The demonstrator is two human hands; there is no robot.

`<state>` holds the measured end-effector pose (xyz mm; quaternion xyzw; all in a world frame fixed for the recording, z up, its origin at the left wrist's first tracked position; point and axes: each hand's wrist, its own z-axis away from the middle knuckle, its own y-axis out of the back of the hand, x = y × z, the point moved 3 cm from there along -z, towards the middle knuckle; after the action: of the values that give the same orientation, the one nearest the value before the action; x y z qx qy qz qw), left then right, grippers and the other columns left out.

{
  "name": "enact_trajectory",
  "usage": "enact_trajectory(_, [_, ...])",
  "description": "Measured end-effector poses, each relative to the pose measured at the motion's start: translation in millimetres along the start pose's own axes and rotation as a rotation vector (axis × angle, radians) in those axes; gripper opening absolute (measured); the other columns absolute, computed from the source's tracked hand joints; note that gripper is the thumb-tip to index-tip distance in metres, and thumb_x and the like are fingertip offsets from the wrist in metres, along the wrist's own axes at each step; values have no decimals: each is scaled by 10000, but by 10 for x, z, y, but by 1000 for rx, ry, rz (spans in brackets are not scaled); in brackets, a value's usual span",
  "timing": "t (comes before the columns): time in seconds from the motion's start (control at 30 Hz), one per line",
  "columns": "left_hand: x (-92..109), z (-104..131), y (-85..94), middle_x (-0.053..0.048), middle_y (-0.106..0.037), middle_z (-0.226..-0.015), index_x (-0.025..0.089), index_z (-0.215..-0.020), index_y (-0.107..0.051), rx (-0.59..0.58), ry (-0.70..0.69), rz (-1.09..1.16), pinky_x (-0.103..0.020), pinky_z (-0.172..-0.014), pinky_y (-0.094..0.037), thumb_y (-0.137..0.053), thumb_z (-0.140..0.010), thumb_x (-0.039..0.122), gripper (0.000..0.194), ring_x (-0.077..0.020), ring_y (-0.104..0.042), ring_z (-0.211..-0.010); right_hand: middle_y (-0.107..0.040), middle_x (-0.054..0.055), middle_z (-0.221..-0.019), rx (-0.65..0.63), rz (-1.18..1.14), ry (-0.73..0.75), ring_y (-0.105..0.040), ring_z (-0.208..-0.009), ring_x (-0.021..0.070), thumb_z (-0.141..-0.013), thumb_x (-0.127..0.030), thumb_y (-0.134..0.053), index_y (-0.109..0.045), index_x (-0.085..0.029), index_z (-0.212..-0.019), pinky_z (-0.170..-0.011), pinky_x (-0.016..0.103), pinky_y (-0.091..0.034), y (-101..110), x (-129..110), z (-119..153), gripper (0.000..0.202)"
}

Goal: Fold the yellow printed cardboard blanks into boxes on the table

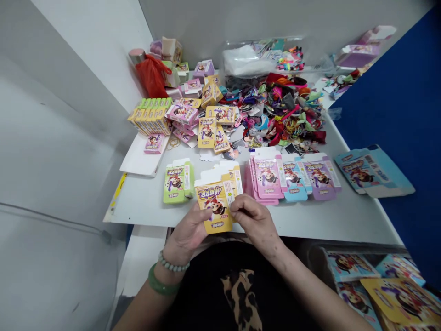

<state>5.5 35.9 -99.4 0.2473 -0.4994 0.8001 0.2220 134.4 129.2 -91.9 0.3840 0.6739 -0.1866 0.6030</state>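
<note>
A flattened yellow carton [217, 207] with a cartoon girl on its front is in front of me, over the near edge of the table. My left hand [191, 227] grips its left side, thumb on the printed face. At the carton's right edge, my right hand [257, 225] pinches with curled fingers by the side flap. Just behind it lie more flat yellow cartons [237, 177]. Green cartons [176, 183] are to the left; pink cartons [267, 177], blue cartons [294, 179] and purple cartons [320, 178] lie in a row to the right.
A heap of colourful hair accessories [275, 105] covers the back of the table. Filled small boxes [151, 117] stand at the left, near a red bag [151, 76]. A clear plastic tray [265, 59] is behind the heap. A box of printed cartons [396, 289] sits low at the right.
</note>
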Motion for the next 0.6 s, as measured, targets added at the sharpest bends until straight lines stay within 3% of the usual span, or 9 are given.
enact_trajectory(0.13, [-217, 69, 84, -138, -749, -1165, 142, -1145, -711, -158, 142, 86, -456, -1095, -471, -853, -709, 511, 589, -346, -628, -1236, -601, -1, -752, -175, 122, -8, -577, -695, 135, -865, -113, -463, -534, -212, -759, -645, 248, -462, -83, 59, 155, 162])
enact_trajectory(0.33, [-348, 98, 135, -141, -703, -1293, 152, -1184, -719, -157, 147, 90, -436, -1155, -402, -803, -755, 578, 610, -339, -551, -1333, -675, 39, -773, -439, 664, 4, -615, -621, 174, -922, -113, -431, -591, -197, -1048, -568, 270, -455, -100, 102, 391, 220])
enact_trajectory(0.4, [-366, 109, 133, -143, -703, -1292, 149, -1200, -713, -154, 166, 107, -445, -1149, -404, -802, -749, 595, 640, -345, -559, -1322, -678, 35, -733, -397, 761, 16, -628, -598, 187, -949, -125, -442, -607, -198, -1094, -560, 286, -482, -51, 35, 373, 232])
enact_trajectory(0.47, [-396, 128, 118, -137, -699, -1297, 163, -1264, -679, -164, 184, 123, -463, -1141, -411, -793, -743, 623, 704, -346, -569, -1310, -719, 82, -879, -266, 779, 95, -684, -740, 224, -991, -180, -454, -612, -196, -1164, -655, 339, -558, -12, -81, 304, 235])
enact_trajectory(0.5, [-412, 139, 104, -132, -694, -1306, 179, -1307, -652, -173, 177, 124, -467, -1137, -414, -791, -739, 633, 740, -341, -571, -1308, -718, 130, -1048, -210, 768, 160, -698, -911, 265, -1000, -203, -465, -602, -184, -1214, -764, 395, -587, -10, -141, 263, 255])
enact_trajectory(0.53, [-425, 148, 87, -128, -688, -1317, 197, -1349, -623, -177, 160, 121, -468, -1136, -417, -787, -740, 637, 769, -334, -570, -1308, -665, 177, -1235, -182, 747, 225, -653, -1115, 314, -1001, -213, -476, -586, -164, -1257, -894, 462, -579, -22, -189, 225, 282])
enact_trajectory(0.6, [-441, 157, 53, -120, -682, -1324, 228, -1396, -582, -163, 112, 111, -456, -1130, -423, -768, -756, 644, 786, -317, -566, -1309, -474, 227, -1495, -200, 679, 311, -424, -1420, 377, -988, -187, -488, -578, -125, -1258, -1097, 559, -470, -71, -234, 167, 291])
